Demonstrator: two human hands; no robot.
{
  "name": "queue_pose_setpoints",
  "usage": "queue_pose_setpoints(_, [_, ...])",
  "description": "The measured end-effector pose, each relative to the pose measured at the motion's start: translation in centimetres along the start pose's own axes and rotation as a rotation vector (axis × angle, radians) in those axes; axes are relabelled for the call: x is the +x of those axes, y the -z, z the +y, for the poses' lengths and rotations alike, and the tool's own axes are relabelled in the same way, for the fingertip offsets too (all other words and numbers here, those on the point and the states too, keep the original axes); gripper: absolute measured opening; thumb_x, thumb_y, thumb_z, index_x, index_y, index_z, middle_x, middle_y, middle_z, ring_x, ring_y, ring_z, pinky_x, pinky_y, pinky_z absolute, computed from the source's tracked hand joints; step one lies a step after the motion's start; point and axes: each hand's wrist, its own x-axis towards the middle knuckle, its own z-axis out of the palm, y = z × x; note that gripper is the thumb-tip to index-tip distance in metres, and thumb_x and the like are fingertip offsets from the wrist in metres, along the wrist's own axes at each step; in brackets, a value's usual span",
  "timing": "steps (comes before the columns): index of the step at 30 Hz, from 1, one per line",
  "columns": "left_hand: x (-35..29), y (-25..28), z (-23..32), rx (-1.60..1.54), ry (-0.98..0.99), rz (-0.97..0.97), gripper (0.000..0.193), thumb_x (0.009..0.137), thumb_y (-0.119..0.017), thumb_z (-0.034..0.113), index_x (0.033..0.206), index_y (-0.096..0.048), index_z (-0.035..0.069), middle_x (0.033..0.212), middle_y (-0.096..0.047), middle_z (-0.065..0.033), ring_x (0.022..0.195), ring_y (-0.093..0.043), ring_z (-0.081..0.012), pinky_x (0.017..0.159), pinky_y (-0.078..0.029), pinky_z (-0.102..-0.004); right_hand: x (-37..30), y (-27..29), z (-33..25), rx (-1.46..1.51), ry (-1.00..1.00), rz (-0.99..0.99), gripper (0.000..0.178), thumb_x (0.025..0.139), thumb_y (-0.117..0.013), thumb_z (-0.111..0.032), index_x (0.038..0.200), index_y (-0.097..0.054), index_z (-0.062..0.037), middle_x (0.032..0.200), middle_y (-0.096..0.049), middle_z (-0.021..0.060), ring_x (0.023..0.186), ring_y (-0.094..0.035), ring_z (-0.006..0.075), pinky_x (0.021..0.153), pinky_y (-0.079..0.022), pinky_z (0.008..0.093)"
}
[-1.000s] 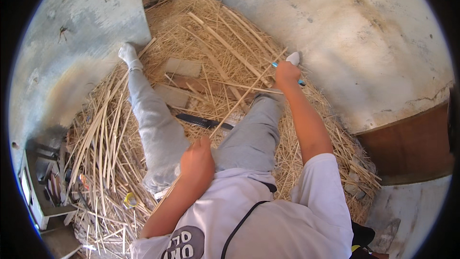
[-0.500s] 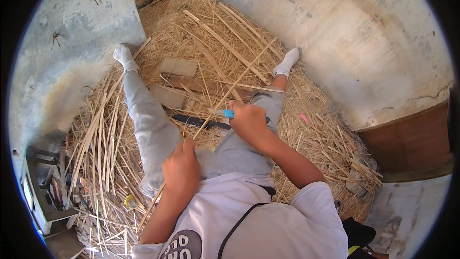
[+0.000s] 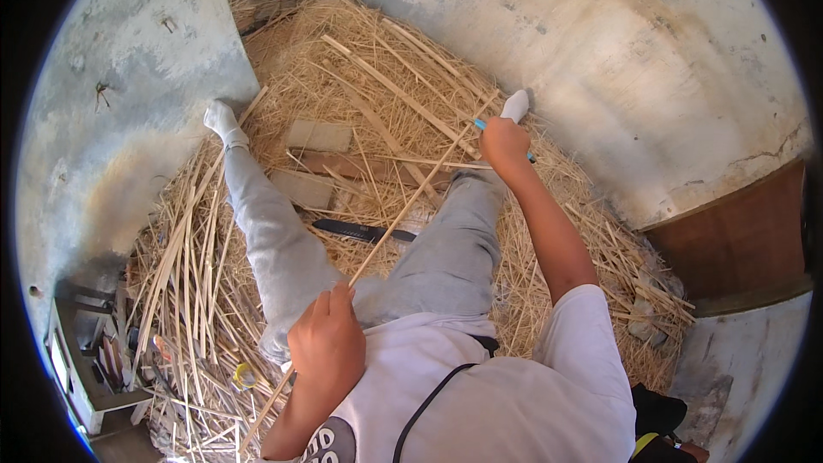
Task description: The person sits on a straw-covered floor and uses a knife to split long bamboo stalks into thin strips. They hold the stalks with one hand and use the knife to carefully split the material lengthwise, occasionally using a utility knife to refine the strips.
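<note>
I sit on straw with both legs stretched out in grey trousers and white socks. My left hand (image 3: 326, 347) grips the near end of a long thin cane strip (image 3: 403, 214) that runs diagonally up to the right. My right hand (image 3: 504, 143) is stretched forward near my right foot (image 3: 515, 105); it holds a blue-handled knife (image 3: 482, 125) against the strip's far part. A dark-bladed knife (image 3: 364, 231) lies on the straw between my legs.
Straw and split cane strips (image 3: 184, 249) cover the floor. Flat wooden blocks (image 3: 319, 135) lie between my legs. Rough plastered walls (image 3: 651, 60) close in at left and right. A small shelf with tools (image 3: 81, 351) stands at lower left; a brown panel (image 3: 729, 240) at right.
My right hand with the blue knife has slid from near my right knee forward along the strip toward my right foot. My left hand has kept its hold and dropped slightly lower.
</note>
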Motion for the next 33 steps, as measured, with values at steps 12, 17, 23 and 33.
queue_pose_setpoints(12, [0.5, 0.9, -1.3, 0.010, -0.056, 0.066, 0.009, 0.088, -0.066, 0.005, 0.097, -0.066, 0.005, 0.069, -0.059, -0.0100, 0.060, -0.061, -0.0285, 0.051, -0.047, -0.0408, -2.0, 3.2, 0.1, 0.173, -0.084, -0.029, 0.022, 0.084, -0.065, -0.020, 0.097, -0.075, -0.0059, 0.088, -0.073, 0.0202, 0.084, -0.072, 0.0387, 0.072, -0.057, 0.0495])
queue_pose_setpoints(17, [-1.0, 1.9, -0.9, -0.017, -0.048, -0.040, 0.010, 0.087, -0.067, 0.004, 0.097, -0.066, 0.004, 0.068, -0.059, -0.0100, 0.058, -0.061, -0.0291, 0.051, -0.046, -0.0405, 2.2, 0.3, 8.4, 0.050, -0.195, 0.025, 0.023, 0.087, -0.060, -0.021, 0.095, -0.075, -0.0052, 0.092, -0.073, 0.0217, 0.086, -0.072, 0.0399, 0.074, -0.057, 0.0495])
queue_pose_setpoints(23, [-0.9, 2.5, -2.3, -0.041, -0.016, -0.003, 0.009, 0.089, -0.064, 0.000, 0.097, -0.068, 0.000, 0.074, -0.064, -0.0145, 0.060, -0.063, -0.0325, 0.053, -0.047, -0.0398, -2.5, 2.1, 1.9, -0.013, 0.110, 0.066, 0.021, 0.087, -0.062, -0.022, 0.091, -0.073, -0.0046, 0.085, -0.073, 0.0155, 0.077, -0.073, 0.0347, 0.066, -0.058, 0.0446])
queue_pose_setpoints(33, [-2.7, 4.6, -3.7, -0.196, 0.188, -0.141, 0.009, 0.092, -0.063, 0.006, 0.093, -0.069, 0.000, 0.061, -0.060, -0.0137, 0.049, -0.058, -0.0272, 0.048, -0.043, -0.0356, -0.7, 0.7, 6.7, 0.140, -0.123, 0.150, 0.026, 0.094, -0.059, -0.027, 0.094, -0.076, -0.0075, 0.079, -0.070, 0.0217, 0.079, -0.071, 0.0400, 0.071, -0.056, 0.0478])
